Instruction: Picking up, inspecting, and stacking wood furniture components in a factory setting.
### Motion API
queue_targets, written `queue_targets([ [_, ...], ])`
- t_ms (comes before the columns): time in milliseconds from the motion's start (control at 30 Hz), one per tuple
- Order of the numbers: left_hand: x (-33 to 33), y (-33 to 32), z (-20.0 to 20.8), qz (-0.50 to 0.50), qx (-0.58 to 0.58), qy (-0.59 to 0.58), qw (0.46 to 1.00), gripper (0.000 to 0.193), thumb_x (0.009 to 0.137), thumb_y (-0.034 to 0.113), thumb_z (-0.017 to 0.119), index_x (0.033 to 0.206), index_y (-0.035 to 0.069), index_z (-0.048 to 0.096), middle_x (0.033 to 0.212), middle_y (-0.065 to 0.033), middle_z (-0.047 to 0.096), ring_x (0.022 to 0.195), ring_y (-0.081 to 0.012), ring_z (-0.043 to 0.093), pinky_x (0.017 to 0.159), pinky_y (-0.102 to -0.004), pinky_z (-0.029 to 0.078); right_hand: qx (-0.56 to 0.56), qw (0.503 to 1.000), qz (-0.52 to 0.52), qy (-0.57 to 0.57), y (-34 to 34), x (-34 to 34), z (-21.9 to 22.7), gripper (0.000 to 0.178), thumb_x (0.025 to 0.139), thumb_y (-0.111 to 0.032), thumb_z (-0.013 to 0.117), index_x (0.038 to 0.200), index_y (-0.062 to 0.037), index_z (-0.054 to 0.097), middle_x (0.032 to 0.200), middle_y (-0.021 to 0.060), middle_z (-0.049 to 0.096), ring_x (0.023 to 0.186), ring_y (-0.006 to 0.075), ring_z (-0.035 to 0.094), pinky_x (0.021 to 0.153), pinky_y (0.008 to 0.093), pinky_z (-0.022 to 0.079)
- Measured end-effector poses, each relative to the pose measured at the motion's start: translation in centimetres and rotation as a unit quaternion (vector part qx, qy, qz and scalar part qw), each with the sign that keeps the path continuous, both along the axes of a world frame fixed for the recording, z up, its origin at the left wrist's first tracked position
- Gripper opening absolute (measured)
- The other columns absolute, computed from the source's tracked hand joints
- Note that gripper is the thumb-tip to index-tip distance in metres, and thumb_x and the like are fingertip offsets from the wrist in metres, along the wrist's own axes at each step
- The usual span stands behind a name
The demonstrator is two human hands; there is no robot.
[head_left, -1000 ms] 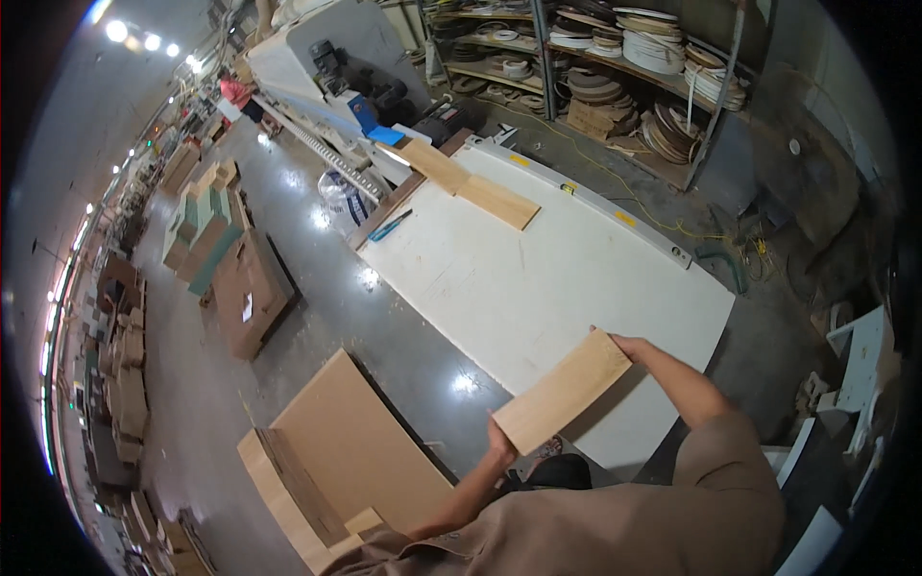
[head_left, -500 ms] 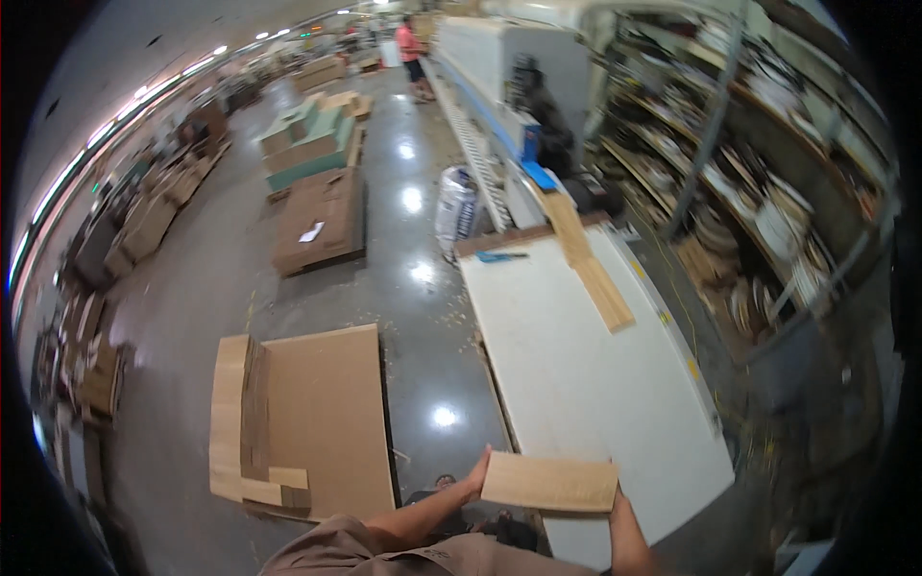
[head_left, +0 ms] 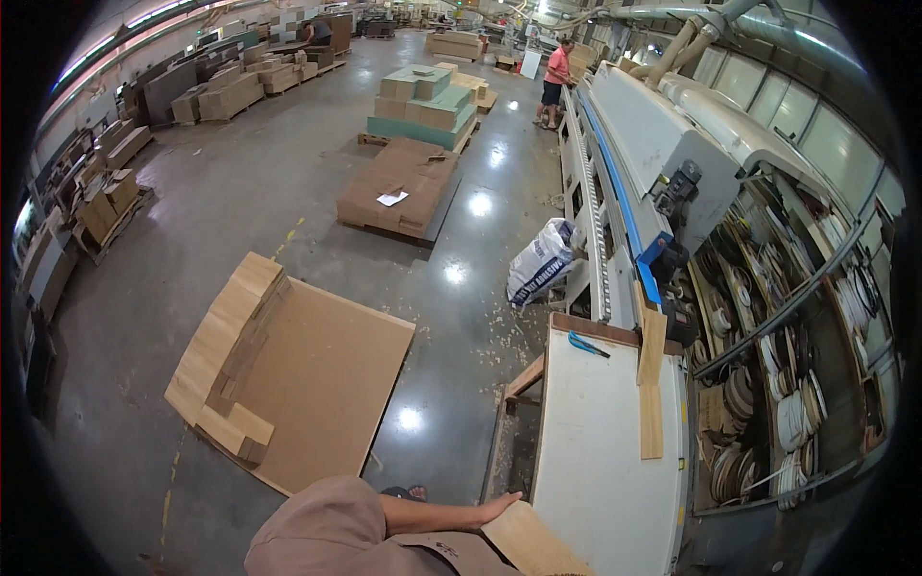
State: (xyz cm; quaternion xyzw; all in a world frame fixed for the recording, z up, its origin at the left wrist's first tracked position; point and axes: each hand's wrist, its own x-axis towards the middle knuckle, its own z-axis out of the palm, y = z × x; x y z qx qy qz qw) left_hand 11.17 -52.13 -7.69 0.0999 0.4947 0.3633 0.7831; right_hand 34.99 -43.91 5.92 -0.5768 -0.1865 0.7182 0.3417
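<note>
At the lower edge, my left hand (head_left: 501,507) grips the left end of a pale wooden board (head_left: 534,543) close to my body. The board's far end runs out of the picture, and my right hand is out of view. Beside the board lies the white table (head_left: 603,437), with two long wood strips (head_left: 651,422) end to end along its right side. A blue-handled tool (head_left: 588,346) rests near the table's far edge.
On the left, a brown sheet (head_left: 331,360) carries stacked wooden boards (head_left: 230,326). A long machine (head_left: 624,182) extends beyond the table, with a white sack (head_left: 543,261) beside it. Shelves of coiled edging (head_left: 792,413) stand right. A person (head_left: 555,82) stands far off.
My view has swung left. The board has come in toward my body and tilted, still in my left hand. My right hand has left the picture.
</note>
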Motion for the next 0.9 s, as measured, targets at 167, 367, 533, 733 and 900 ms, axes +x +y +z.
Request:
queue_targets([
  [167,-10.7,5.3,14.3,-0.051,0.005,-0.175,0.983,0.072,0.106,0.063,0.034,0.145,0.005,0.056,0.147,-0.0123,0.058,0.131,-0.0261,0.057,0.112,-0.0399,0.044,0.020,1.000,0.009,0.004,4.0,-5.7,1.7,0.087,0.093,-0.080,0.045,0.130,-0.0030,0.063,0.123,0.0120,0.070,0.107,0.0275,0.067,0.094,0.0421,0.055],
  [367,-21.5,13.4,16.1,-0.001,0.031,-0.121,0.992,0.070,0.106,0.063,0.039,0.141,0.005,0.059,0.137,-0.0126,0.065,0.123,-0.0250,0.063,0.107,-0.0383,0.048,0.011,0.999,0.015,0.033,10.4,-13.7,-0.3,0.088,0.092,-0.081,0.045,0.128,-0.0029,0.064,0.121,0.0120,0.071,0.105,0.0278,0.068,0.093,0.0420,0.055],
  [533,-31.5,20.1,14.2,0.025,0.037,-0.155,0.987,0.069,0.106,0.062,0.040,0.137,0.004,0.061,0.133,-0.0140,0.067,0.118,-0.0246,0.066,0.104,-0.0397,0.051,-0.013,0.997,0.027,0.067,17.4,-21.0,-5.2,0.088,0.092,-0.082,0.046,0.127,-0.0028,0.064,0.120,0.0120,0.071,0.103,0.0281,0.068,0.092,0.0420,0.056],
  [733,-45.9,24.5,13.0,0.144,0.023,-0.057,0.988,0.078,0.103,0.067,0.039,0.137,0.000,0.059,0.134,-0.0160,0.065,0.120,-0.0289,0.065,0.104,-0.0428,0.051,-0.010,0.987,0.092,0.134,29.4,-34.1,-10.3,0.089,0.091,-0.082,0.046,0.126,-0.0027,0.065,0.119,0.0121,0.072,0.102,0.0284,0.068,0.091,0.0420,0.056],
  [900,-57.2,27.1,13.9,0.309,-0.006,-0.069,0.949,0.072,0.105,0.063,0.042,0.132,-0.001,0.061,0.123,-0.0143,0.069,0.110,-0.0278,0.066,0.098,-0.0412,0.054,-0.041,0.958,0.216,0.183,40.1,-47.8,-10.8,0.090,0.090,-0.083,0.048,0.122,-0.0013,0.066,0.116,0.0139,0.072,0.099,0.0299,0.068,0.090,0.0426,0.056],
])
